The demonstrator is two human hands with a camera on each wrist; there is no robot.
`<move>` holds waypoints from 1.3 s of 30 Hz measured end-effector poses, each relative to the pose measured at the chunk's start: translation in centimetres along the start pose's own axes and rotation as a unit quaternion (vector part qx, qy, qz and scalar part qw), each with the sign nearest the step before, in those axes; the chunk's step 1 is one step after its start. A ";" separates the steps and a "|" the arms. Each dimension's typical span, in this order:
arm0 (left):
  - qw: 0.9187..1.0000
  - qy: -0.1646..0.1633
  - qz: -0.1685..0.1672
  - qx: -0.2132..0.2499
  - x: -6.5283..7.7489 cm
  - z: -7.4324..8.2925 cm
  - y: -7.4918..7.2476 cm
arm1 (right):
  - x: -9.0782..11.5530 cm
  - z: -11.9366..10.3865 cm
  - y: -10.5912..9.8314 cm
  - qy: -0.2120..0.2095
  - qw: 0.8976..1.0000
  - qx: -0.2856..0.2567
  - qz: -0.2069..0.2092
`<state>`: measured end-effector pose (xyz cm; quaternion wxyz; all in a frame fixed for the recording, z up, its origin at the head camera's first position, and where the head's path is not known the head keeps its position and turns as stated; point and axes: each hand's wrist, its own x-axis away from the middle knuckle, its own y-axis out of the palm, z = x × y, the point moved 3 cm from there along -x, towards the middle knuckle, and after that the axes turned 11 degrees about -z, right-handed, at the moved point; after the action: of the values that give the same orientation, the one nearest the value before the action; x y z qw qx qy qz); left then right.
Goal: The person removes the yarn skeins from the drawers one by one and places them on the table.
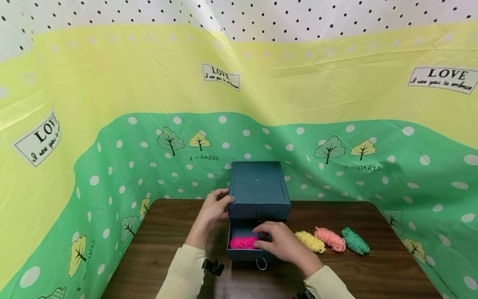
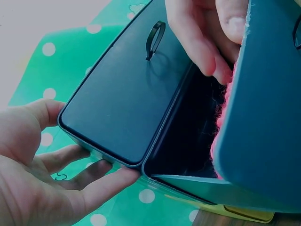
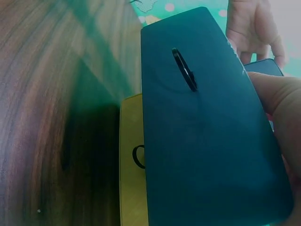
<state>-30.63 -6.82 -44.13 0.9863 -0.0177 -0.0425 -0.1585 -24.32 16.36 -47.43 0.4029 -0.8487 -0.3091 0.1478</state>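
Note:
A dark blue drawer box [image 1: 259, 182] stands on the table with a lower drawer [image 1: 244, 254] pulled out. My left hand [image 1: 214, 207] holds the box's upper left side, thumb at the top edge and fingers along the side wall [image 2: 70, 174]. Inside the drawer lies a skein of hot pink yarn [image 1: 242, 243], at its left front. My right hand [image 1: 280, 241] reaches over the drawer's right side, thumb tip at the skein's right end and index finger apart from it. Part of the skein [image 2: 223, 122] is hidden behind the drawer front in the left wrist view.
Yellow yarn [image 1: 310, 241], coral yarn [image 1: 330, 239] and green yarn [image 1: 355, 241] lie on the wooden table [image 1: 168, 236] right of the box. Beneath the pulled-out drawer is a yellow drawer front [image 3: 131, 188] with a black ring. A printed curtain [image 1: 123, 174] hangs close behind the box.

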 end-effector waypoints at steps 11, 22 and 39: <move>1.000 0.002 0.001 -0.002 -0.1 -0.2 0.0 | -1.2 0.0 0.1 0.001 0.999 0.010 -0.048; 1.000 0.000 0.002 -0.003 -0.3 -0.3 -0.1 | -2.2 0.2 0.1 -0.001 0.995 0.022 -0.097; 1.000 0.001 -0.001 0.000 -0.3 -0.3 -0.1 | -2.4 0.2 -0.2 -0.020 0.995 0.024 -0.098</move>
<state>-30.91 -6.87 -44.49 0.9861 -0.0170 -0.0414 -0.1598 -26.35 15.00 -47.39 0.4293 -0.8014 -0.3950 0.1322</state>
